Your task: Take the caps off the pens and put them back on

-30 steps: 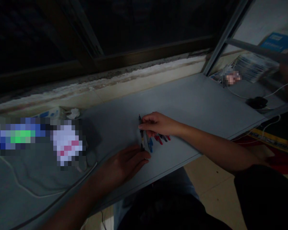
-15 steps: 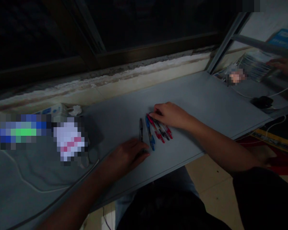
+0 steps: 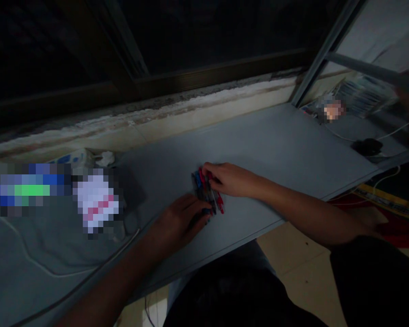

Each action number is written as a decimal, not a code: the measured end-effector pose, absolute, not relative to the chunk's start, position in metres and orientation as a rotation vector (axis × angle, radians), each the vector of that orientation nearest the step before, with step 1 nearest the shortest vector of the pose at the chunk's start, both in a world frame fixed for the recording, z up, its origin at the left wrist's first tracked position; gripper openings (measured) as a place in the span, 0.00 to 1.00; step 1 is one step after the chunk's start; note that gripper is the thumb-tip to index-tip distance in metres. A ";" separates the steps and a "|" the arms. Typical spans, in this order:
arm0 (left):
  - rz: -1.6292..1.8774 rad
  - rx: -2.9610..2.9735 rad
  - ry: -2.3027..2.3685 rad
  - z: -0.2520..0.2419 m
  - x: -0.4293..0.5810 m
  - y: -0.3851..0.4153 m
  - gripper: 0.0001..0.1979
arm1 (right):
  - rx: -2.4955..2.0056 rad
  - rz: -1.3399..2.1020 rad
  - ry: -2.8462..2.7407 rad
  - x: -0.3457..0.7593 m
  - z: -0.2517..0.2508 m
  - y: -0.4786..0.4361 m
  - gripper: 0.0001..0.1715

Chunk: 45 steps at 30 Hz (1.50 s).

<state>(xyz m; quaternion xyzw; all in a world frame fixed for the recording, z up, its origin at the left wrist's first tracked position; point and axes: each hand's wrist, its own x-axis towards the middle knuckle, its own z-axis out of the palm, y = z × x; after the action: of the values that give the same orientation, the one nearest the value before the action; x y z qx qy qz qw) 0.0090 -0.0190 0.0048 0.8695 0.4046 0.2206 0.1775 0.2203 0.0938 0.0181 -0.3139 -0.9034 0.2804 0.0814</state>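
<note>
Several pens lie close together side by side on the grey tabletop, between my two hands. A blue pen [image 3: 198, 180] is at the left of the bunch, and a red pen [image 3: 220, 203] is at its right. My left hand [image 3: 187, 215] is closed around the near ends of the bunch, with fingers and thumb on either side. The curled fingers of my right hand [image 3: 230, 178] grip the far ends from the right. Both hands hide parts of the pens, so the dark ones are hard to tell apart.
A power strip [image 3: 80, 159] with a white plug stands by the wall at left, near blurred-out items and cables [image 3: 54, 275]. At right, a metal frame [image 3: 313, 63] rises beside a stack of packets [image 3: 364, 97] and a black object [image 3: 367, 146]. A window runs behind.
My right hand has moved left and nearer, pushing the fanned pens together against the dark pen on the left. My left hand has closed in on their near ends.
</note>
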 end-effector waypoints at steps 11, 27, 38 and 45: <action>0.494 2.401 1.158 -0.002 0.003 -0.019 0.07 | -1.352 0.451 -2.832 0.223 0.025 0.086 0.21; 0.742 2.260 1.514 0.014 0.006 -0.021 0.15 | -0.571 1.978 -1.648 0.223 0.022 0.098 0.20; 0.817 2.629 1.528 0.010 -0.001 -0.018 0.09 | -0.780 2.034 -1.552 0.212 0.027 0.084 0.33; 0.746 2.918 1.537 0.014 0.009 -0.019 0.10 | -0.888 2.064 -1.606 0.213 0.027 0.080 0.43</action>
<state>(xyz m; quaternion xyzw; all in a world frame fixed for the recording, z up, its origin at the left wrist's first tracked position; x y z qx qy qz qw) 0.0093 -0.0186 0.0144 0.8568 0.4513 0.2190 -0.1194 0.2126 0.0795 0.0269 -0.3159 -0.5710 0.7338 0.1890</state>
